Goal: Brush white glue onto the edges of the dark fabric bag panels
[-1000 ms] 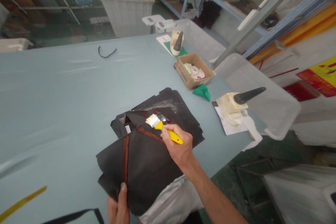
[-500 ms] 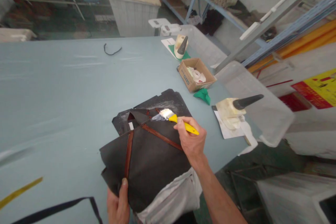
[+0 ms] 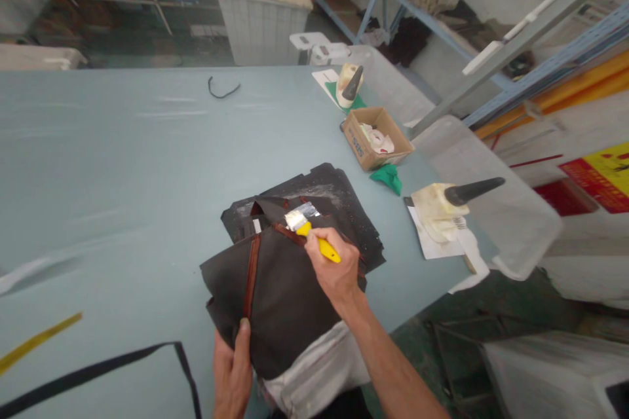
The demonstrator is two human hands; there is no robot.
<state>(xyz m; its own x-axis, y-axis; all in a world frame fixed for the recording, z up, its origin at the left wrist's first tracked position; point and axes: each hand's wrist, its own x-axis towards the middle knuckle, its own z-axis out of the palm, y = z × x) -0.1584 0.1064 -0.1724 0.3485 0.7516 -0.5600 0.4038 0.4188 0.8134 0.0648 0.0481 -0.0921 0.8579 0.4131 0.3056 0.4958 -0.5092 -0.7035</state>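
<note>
A dark leather piece (image 3: pixel 280 288) with reddish-brown seam strips lies at the table's near edge, on top of a black board (image 3: pixel 339 200). My left hand (image 3: pixel 234 366) pinches its near corner, thumb on the lower end of a brown strip. My right hand (image 3: pixel 334 268) grips a yellow-handled brush (image 3: pixel 309 229). The brush's pale bristles rest on the far end of the leather piece, near the seam.
A cream glue pot with a black cone nozzle (image 3: pixel 445 206) sits on paper to the right. Beyond it are a green cloth (image 3: pixel 387 177), a cardboard box (image 3: pixel 376 137) and another pot (image 3: pixel 350 84). A black strap (image 3: pixel 98 366) and a yellow strip (image 3: pixel 37 340) lie near left.
The brush went right along the far edge of the leather, then came back left and nearer. My left hand kept its hold on the near corner. The view shifted slightly.
</note>
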